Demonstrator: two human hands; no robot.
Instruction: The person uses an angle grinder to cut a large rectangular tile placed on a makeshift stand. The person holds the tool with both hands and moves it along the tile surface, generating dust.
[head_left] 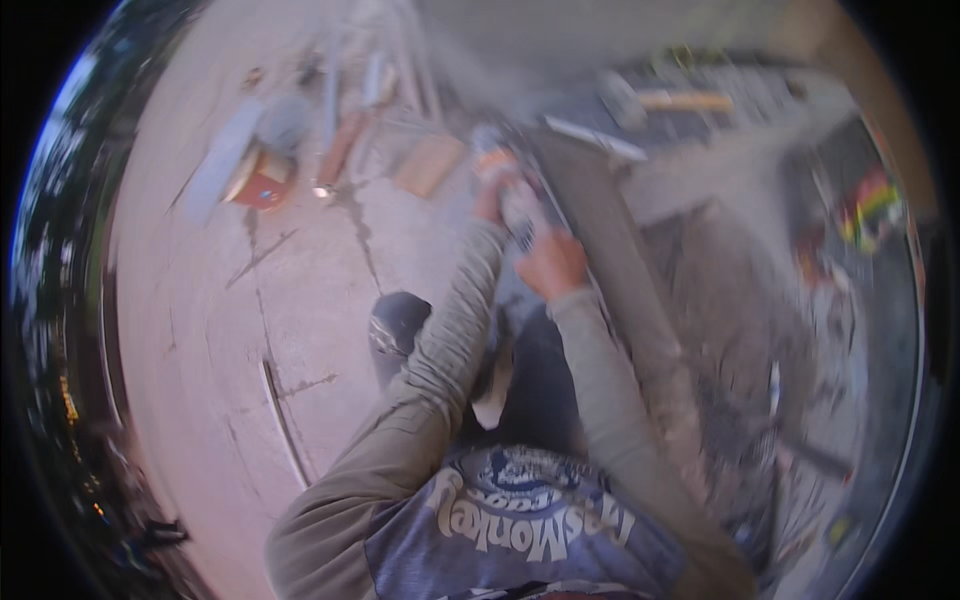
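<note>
Pale floor spreads out beside a long grey ledge, where the left hand, near the front, and the right hand, at the back, both hold a blurry power tool that points away and a bit left along the ledge.

held tool blurred, left hand partly hidden, red bucket smeared

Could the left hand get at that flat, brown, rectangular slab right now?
Probably not without letting go: the left hand holds the blurred, grey-and-orange power tool. Otherwise the way looks free; nothing visible stands between that hand and the brown slab.
</note>
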